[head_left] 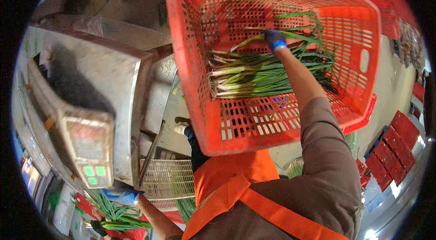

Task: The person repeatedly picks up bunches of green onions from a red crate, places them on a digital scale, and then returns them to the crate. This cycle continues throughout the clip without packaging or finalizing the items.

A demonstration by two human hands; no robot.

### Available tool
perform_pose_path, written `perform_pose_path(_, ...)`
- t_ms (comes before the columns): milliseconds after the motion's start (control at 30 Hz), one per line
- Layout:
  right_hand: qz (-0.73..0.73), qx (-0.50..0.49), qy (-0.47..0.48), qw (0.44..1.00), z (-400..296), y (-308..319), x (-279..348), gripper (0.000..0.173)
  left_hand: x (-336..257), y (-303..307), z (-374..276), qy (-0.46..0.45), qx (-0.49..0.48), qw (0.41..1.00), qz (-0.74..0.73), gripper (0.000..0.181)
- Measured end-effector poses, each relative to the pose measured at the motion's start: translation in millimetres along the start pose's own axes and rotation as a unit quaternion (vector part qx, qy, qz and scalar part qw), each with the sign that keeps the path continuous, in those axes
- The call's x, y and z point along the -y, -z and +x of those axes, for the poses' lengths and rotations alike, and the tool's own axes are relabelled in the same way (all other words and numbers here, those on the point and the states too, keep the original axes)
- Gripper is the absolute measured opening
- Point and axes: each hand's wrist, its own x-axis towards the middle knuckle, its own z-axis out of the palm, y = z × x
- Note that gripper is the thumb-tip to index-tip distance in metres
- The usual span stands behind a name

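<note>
A red plastic crate (201, 127) with slotted walls takes up the top middle of the view. Along its bottom lies a layer of spring onions (252, 76), white root ends to the left and green leaves to the right. My right hand (274, 39), in a dark and blue glove, reaches into the crate and is closed around a few loose spring onions (296, 37). At the lower left, my left hand (121, 195) wears a blue glove, just below a white-framed panel (110, 158) with green squares. Its fingers are blurred, so I cannot tell if it holds anything.
A metal-topped table (119, 80) stands to the left. Below it is a pale slatted basket (167, 178) with greens. Another person's dark-gloved hand (98, 228) is beside more spring onions (126, 223) at the bottom left. Red crates (391, 151) are stacked at the right.
</note>
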Motion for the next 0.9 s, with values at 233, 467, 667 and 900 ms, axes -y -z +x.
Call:
perform_pose_path(233, -0.072, -0.1, 0.086, 0.989, 88, -52, -19, 0.028, 8, 12, 1, 0.011, 0.003, 0.955, 0.296, 0.047)
perform_pose_path(467, -0.154, -0.134, 0.332, 0.921, 25, -59, 56, 0.024, 59, 29, 5, -0.075, 0.049, 0.894, 0.439, 0.043)
perform_pose_path(667, 0.034, -0.075, 0.368, 0.926, 23, -63, 60, 0.029, -12, 8, -2, -0.032, 0.019, 0.912, 0.409, 0.037)
perform_pose_path(900, 0.056, 0.287, 0.404, 0.867, -35, -55, 82, 0.063, 24, 12, -6, -0.091, 0.022, 0.906, 0.413, 0.045)
